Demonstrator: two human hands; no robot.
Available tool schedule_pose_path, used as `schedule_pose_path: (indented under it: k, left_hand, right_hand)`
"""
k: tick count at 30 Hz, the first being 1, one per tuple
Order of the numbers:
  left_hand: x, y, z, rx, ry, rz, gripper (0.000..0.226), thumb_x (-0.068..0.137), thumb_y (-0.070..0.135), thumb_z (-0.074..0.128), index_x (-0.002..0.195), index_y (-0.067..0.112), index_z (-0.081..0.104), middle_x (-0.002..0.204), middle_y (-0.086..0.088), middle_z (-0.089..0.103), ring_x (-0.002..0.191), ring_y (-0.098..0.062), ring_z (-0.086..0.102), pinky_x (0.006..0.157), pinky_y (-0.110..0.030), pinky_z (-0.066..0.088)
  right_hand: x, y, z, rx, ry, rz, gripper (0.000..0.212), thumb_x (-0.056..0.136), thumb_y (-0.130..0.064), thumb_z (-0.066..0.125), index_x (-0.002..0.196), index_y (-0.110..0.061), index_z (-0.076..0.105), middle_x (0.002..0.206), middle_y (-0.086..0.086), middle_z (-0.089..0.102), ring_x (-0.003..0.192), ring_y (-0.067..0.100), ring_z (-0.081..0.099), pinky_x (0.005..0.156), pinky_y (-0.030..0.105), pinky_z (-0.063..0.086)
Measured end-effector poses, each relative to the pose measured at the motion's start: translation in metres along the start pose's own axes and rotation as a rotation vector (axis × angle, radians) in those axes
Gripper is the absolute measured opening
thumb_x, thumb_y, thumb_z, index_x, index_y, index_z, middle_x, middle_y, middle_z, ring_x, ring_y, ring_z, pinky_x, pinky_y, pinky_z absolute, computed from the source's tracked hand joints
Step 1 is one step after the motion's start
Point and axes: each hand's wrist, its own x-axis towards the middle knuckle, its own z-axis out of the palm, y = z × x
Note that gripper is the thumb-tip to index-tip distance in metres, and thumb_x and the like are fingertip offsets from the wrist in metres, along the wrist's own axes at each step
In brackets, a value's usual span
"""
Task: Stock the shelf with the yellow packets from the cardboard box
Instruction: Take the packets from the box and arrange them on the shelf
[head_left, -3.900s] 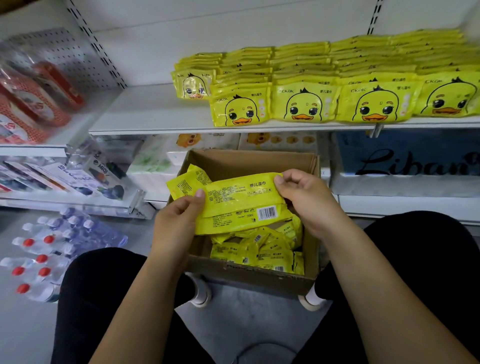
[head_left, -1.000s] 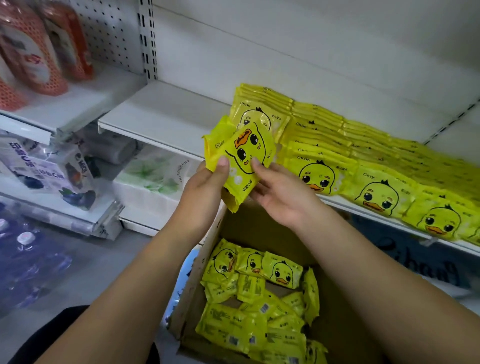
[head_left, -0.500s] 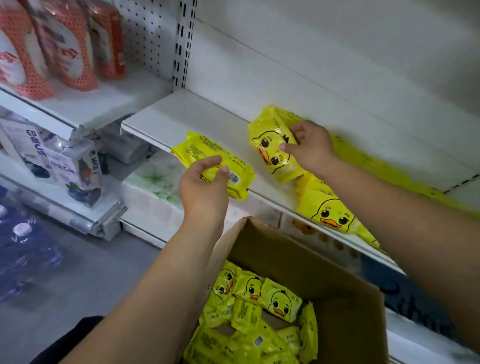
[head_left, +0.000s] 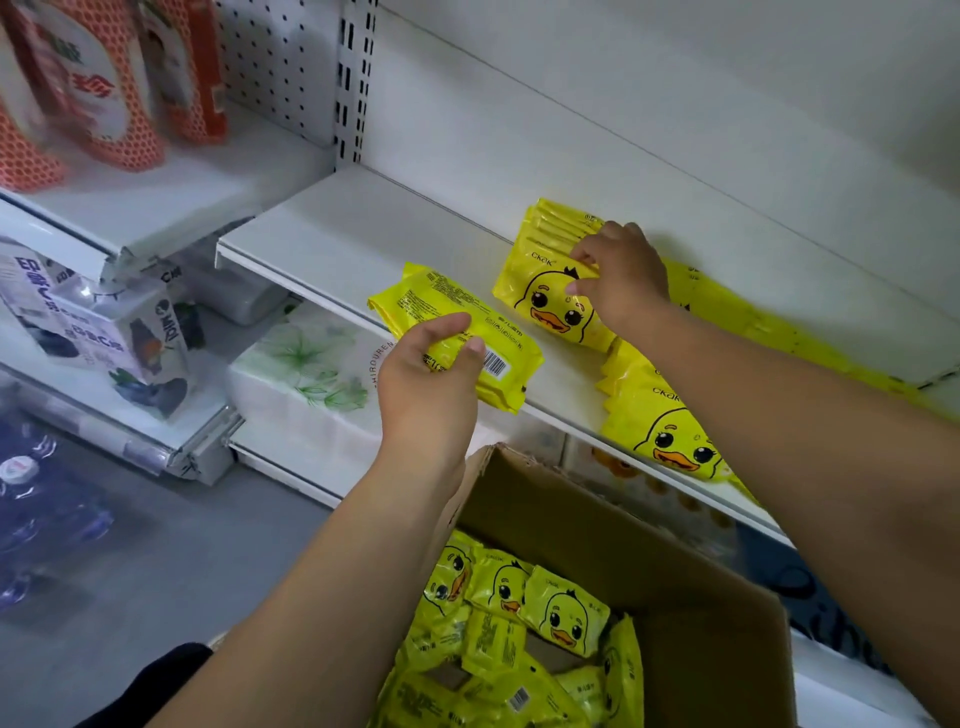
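Yellow packets (head_left: 563, 616) lie heaped in the cardboard box (head_left: 649, 561) at the bottom of the view, duck faces and barcodes all jumbled, and more are already up on the white shelf (head_left: 363, 244). The left hand (head_left: 428, 384) grips the barcode-up packet (head_left: 457, 317), fingers and thumb curled onto its near end. That packet sits slanted right at the shelf's front lip, and whether it rests there or is only held over it, I cannot tell.

The right hand (head_left: 623, 280) is further back on the shelf, well clear of the left. It pinches the duck-face packet (head_left: 550, 306), fingertips at the top edge and thumb down on the printed face. Behind that one a leaning row (head_left: 558, 221) of packets stands close to the back wall. Another duck packet (head_left: 670, 431) lies at the front edge, under the right forearm.

Off to the left, orange pouches (head_left: 109, 104) stand on the neighbouring shelf before a pegboard (head_left: 280, 67). A flower-print tissue pack (head_left: 306, 374) sits on the level below. Water bottles (head_left: 31, 493) lie blurred on the grey floor.
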Motion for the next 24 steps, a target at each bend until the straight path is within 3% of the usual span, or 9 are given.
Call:
schedule_pose_path:
  k: [3,6,9,12,14,16,19,21,24]
  left_hand:
    - [-0.002,-0.002,0.003,-0.021,-0.054,0.0,0.03,0.092,0.011,0.075,0.102,0.039,0.071,0.12,-0.004,0.072,0.106,-0.024,0.072,0.093,-0.052,0.059]
    - [-0.005,-0.003,0.002,-0.028,-0.102,-0.009,0.036,0.092,0.008,0.074,0.109,0.039,0.068,0.122,-0.004,0.072,0.106,-0.025,0.073,0.092,-0.053,0.06]
    - [-0.01,-0.003,0.003,-0.051,-0.158,-0.026,0.041,0.092,0.002,0.073,0.116,0.035,0.065,0.119,-0.005,0.073,0.103,-0.024,0.074,0.089,-0.056,0.06]
    - [-0.027,0.0,0.006,-0.113,-0.233,-0.063,0.055,0.092,-0.006,0.069,0.134,0.026,0.054,0.119,-0.004,0.071,0.108,-0.027,0.073,0.085,-0.053,0.062]
    - [-0.043,-0.002,0.007,-0.123,-0.305,-0.098,0.068,0.092,-0.008,0.067,0.145,0.027,0.04,0.129,-0.009,0.067,0.111,-0.031,0.071,0.072,-0.046,0.064]
    - [-0.061,-0.011,0.008,-0.103,-0.352,-0.144,0.082,0.092,-0.007,0.068,0.15,0.035,0.028,0.136,-0.009,0.063,0.113,-0.029,0.071,0.069,-0.042,0.063]
    - [-0.091,-0.03,0.009,0.035,-0.396,-0.205,0.098,0.089,-0.003,0.074,0.153,0.041,0.014,0.121,-0.001,0.074,0.107,-0.023,0.074,0.079,-0.048,0.061]
    - [-0.108,-0.04,0.006,0.1,-0.425,-0.243,0.093,0.088,0.003,0.077,0.152,0.037,0.018,0.118,0.001,0.075,0.106,-0.023,0.074,0.08,-0.049,0.061]
    - [-0.125,-0.041,-0.002,0.157,-0.454,-0.337,0.042,0.098,0.03,0.068,0.136,0.018,0.052,0.119,-0.003,0.075,0.107,-0.024,0.074,0.076,-0.044,0.063]
  right_hand:
    - [-0.004,-0.005,0.004,0.028,0.001,0.065,0.048,0.082,-0.035,0.079,0.125,-0.022,0.064,0.128,0.005,0.055,0.128,0.027,0.042,0.097,0.039,0.04]
    - [-0.024,-0.019,-0.004,0.229,0.085,0.159,0.051,0.086,-0.041,0.074,0.129,-0.019,0.059,0.133,0.007,0.053,0.13,0.028,0.042,0.102,0.037,0.039]
    - [-0.069,-0.032,-0.026,0.539,0.088,0.165,0.033,0.092,-0.035,0.07,0.118,-0.015,0.066,0.12,0.002,0.066,0.115,0.017,0.057,0.089,0.022,0.042]
    - [-0.134,-0.038,-0.047,0.774,-0.021,0.253,0.028,0.094,-0.034,0.067,0.115,-0.016,0.067,0.115,-0.002,0.069,0.097,0.002,0.063,0.081,0.01,0.046]
    - [-0.178,-0.036,-0.049,0.923,-0.125,0.4,0.036,0.093,-0.042,0.066,0.12,-0.017,0.063,0.116,0.0,0.069,0.096,0.007,0.068,0.091,0.023,0.054]
    - [-0.222,-0.037,-0.049,1.202,-0.243,0.58,0.039,0.097,-0.037,0.064,0.125,-0.012,0.057,0.116,0.011,0.071,0.098,0.026,0.073,0.089,0.041,0.06]
    - [-0.28,-0.036,-0.047,1.522,-0.22,0.722,0.024,0.099,-0.021,0.058,0.12,-0.008,0.059,0.107,0.011,0.075,0.092,0.022,0.074,0.076,0.034,0.062]
    - [-0.312,-0.031,-0.044,1.574,-0.119,0.77,0.021,0.098,-0.016,0.06,0.117,-0.008,0.061,0.103,0.01,0.076,0.089,0.018,0.074,0.072,0.031,0.062]
    - [-0.355,-0.017,-0.038,1.581,-0.064,0.79,0.025,0.096,-0.013,0.062,0.119,-0.006,0.059,0.105,0.016,0.075,0.087,0.021,0.074,0.068,0.031,0.061]
